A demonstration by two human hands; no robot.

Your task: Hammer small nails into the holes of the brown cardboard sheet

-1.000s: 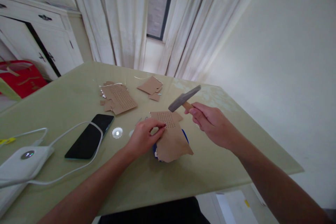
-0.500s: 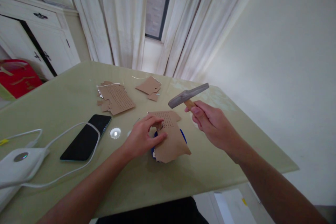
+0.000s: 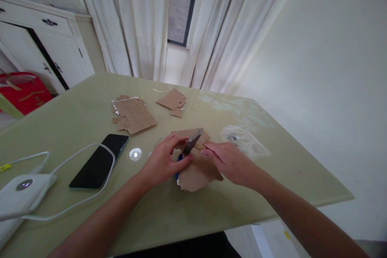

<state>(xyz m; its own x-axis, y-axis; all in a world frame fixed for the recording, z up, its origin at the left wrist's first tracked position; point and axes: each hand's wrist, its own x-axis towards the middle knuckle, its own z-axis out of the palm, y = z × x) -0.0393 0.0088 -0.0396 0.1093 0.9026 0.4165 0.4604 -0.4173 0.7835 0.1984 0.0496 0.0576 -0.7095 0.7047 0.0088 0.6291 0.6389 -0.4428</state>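
Left hand (image 3: 161, 160): index finger (image 3: 175, 140) and thumb (image 3: 182, 164) curved, tips apart. Right hand (image 3: 231, 162) just right of them, fist-gripped. Left forearm (image 3: 105, 211), right forearm (image 3: 298, 207) splay out behind.

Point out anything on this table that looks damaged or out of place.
The cardboard sheet under the hammer has a ragged near edge, as if torn. The larger cardboard pile at far left has a frayed white edge. A white cable loops untidily across the black phone.
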